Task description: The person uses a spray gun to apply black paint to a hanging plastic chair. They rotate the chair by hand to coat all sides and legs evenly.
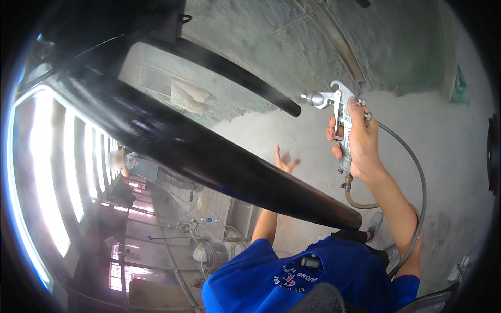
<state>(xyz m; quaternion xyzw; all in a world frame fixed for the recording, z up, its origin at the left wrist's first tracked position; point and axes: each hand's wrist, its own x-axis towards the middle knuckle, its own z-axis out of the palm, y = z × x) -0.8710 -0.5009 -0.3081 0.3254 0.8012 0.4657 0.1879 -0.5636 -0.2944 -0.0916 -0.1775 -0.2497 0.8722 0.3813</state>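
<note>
A silver spray gun (342,117) is gripped in my right hand (364,138), its nozzle pointing left. My fingers wrap around its handle and trigger. From the gun run a grey hose (417,167) and a tan hose (360,202). Just left of the nozzle ends a thin black bar (245,78). A long, glossy black tube-shaped part (209,156) slants from upper left to lower right in front of me. Beyond it, my left hand (285,160) shows with fingers spread, slightly blurred and holding nothing; the part hides its wrist.
At the upper left, both black pieces join a larger black body (104,31). A person in a grey shirt (142,166) is farther off at left. A bucket (211,254) stands among hoses and rods. Pale dust covers the floor (417,125) and sheeting (250,36).
</note>
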